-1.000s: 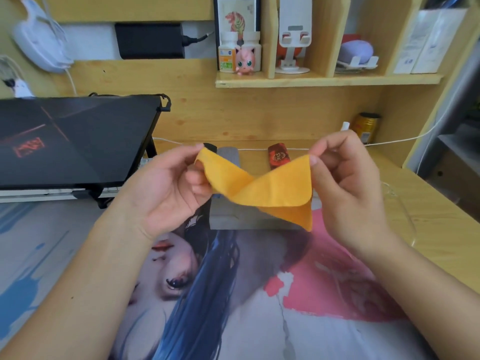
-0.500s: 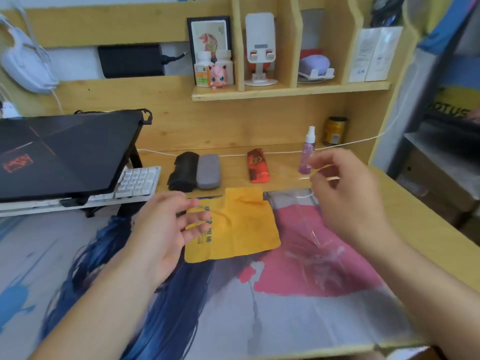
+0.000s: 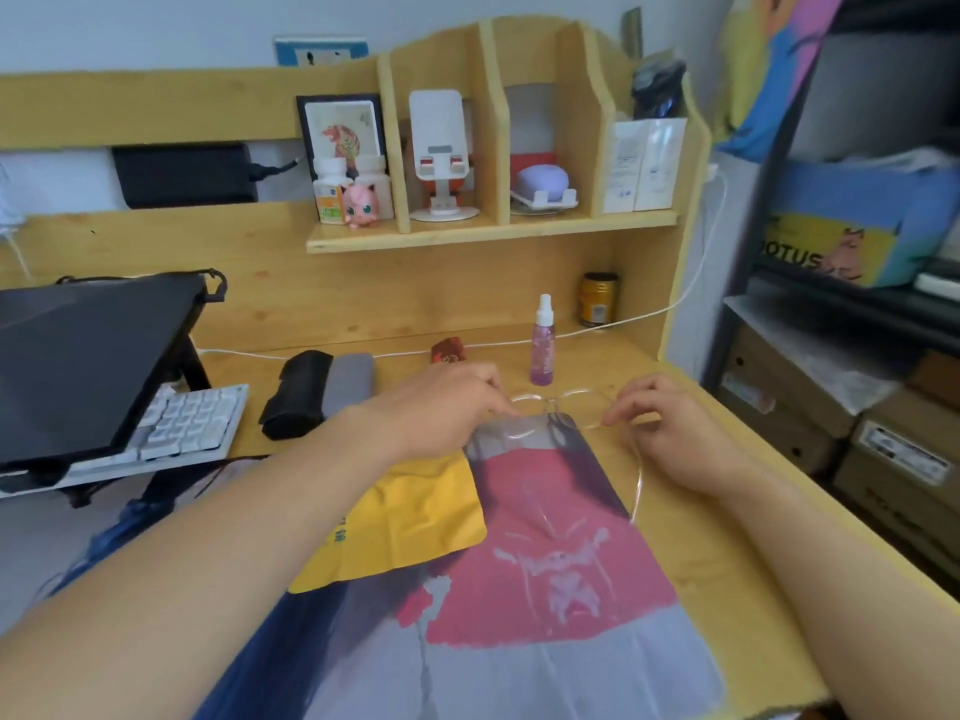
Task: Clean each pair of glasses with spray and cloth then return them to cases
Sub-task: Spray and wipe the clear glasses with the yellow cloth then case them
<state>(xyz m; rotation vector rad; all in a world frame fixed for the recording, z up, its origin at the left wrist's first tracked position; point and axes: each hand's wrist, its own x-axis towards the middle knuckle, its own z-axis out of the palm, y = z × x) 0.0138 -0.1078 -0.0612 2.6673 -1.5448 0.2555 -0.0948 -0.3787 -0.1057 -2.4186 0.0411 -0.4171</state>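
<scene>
At the left rear of the worktop (image 3: 727, 537), two closed cases lie side by side: a black case (image 3: 296, 392) with a matte, folded look and a smooth grey case (image 3: 350, 379). The yellow cloth (image 3: 410, 522), soft and flat, lies spread on the printed mat (image 3: 545, 589) near the centre, within easy reach for wiping. The left hand (image 3: 447, 407) pinches the left end of the clear-framed glasses (image 3: 550, 407); the right hand (image 3: 660, 423) pinches the right hinge, fingers curled. The glasses sit at the mat's far edge, temples open, apparently steadied for spraying. The purple spray bottle (image 3: 543, 343), slim and translucent, stands upright just behind them.
</scene>
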